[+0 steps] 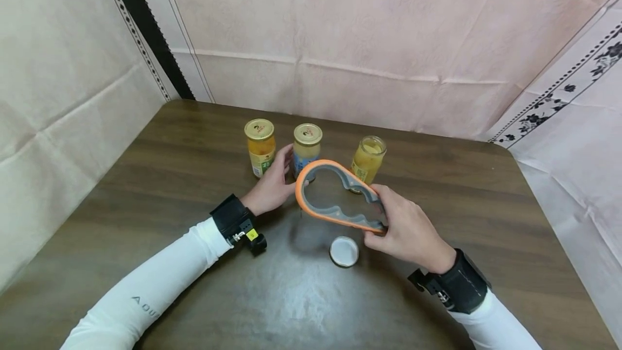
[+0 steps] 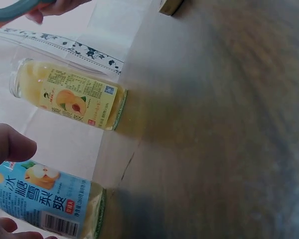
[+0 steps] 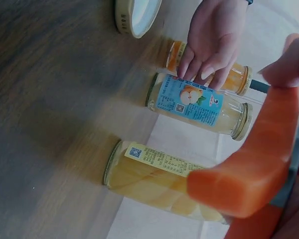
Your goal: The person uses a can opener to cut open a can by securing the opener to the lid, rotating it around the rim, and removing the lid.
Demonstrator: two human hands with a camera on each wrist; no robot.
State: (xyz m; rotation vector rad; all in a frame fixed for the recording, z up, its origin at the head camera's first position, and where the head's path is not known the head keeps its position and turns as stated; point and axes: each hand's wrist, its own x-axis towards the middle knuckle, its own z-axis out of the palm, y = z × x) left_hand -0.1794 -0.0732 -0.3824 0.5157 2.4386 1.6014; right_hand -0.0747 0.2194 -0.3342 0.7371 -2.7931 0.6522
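Note:
My right hand [image 1: 408,226] grips the handle end of an orange and grey jar opener [image 1: 311,204], its toothed loop held above the table. My left hand [image 1: 273,185] is beside the middle jar [image 1: 307,145], a lidded one with a blue pear label. Its thumb and fingers are spread around that jar and do not visibly close on it. Left of that hand stands a lidded jar [image 1: 259,147] with orange contents. On the right is a lidless jar [image 1: 369,158] of yellow fruit, partly behind the opener in the head view.
A loose jar lid [image 1: 344,251] lies with its pale inside up on the brown wooden table [image 1: 218,290], in front of the opener. Pale cloth [image 1: 364,26] hangs behind the table's back edge and along both sides.

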